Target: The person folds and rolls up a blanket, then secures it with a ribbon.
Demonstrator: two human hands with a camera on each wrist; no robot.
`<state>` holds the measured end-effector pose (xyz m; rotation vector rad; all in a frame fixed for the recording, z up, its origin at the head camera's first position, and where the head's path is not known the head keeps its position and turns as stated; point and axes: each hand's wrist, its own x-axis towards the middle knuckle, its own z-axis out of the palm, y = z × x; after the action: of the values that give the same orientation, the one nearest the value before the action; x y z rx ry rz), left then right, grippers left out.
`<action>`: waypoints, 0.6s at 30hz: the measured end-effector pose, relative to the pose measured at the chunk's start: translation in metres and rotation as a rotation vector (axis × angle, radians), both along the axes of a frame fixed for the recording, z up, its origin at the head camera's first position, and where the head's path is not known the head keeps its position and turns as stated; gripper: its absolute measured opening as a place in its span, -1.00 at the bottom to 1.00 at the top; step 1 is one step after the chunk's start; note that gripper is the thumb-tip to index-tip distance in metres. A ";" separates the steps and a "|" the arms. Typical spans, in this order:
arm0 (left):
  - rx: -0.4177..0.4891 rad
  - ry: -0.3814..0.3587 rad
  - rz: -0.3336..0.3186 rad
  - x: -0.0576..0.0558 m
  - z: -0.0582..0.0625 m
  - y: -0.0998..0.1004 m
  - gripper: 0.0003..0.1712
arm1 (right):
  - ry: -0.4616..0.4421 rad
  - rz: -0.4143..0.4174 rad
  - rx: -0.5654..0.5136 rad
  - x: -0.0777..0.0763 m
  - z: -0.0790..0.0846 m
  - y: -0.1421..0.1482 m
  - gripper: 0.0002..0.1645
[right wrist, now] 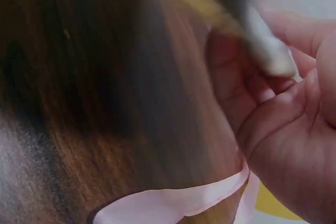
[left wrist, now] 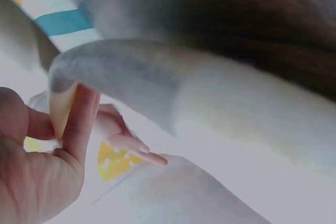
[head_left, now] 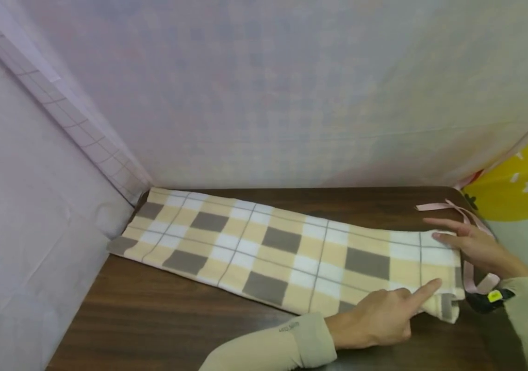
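Observation:
A plaid fleece blanket (head_left: 245, 247) in cream, white and grey lies folded into a long strip, slanting across the brown table. My left hand (head_left: 386, 317) holds its near right corner, index finger stretched over the top. In the left wrist view, the fold of fabric (left wrist: 136, 77) passes between the thumb and fingers of that hand (left wrist: 47, 166). At the far right corner, my right hand (head_left: 482, 250) pinches the end edge, its thumb on one side and fingers on the other. The right wrist view has the edge (right wrist: 273, 56) inside this hand (right wrist: 283, 119).
The dark wooden table (head_left: 162, 304) meets a white sheeted wall (head_left: 292, 103) at the back and another (head_left: 22, 206) on the left. A pink ribbon (head_left: 489, 283) hangs by the right wrist. Beyond the right edge is fabric with a yellow print (head_left: 514, 190).

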<state>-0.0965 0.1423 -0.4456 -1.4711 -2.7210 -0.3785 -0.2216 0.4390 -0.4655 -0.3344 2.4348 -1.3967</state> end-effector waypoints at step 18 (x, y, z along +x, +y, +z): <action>0.409 -0.296 -0.055 0.029 0.051 0.012 0.12 | 0.023 -0.209 -0.115 0.017 0.083 0.061 -0.42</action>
<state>-0.0679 0.1539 -0.3945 -1.4680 -2.5815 -1.1607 -0.2041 0.5000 -0.3826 -0.1243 2.4729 -1.6316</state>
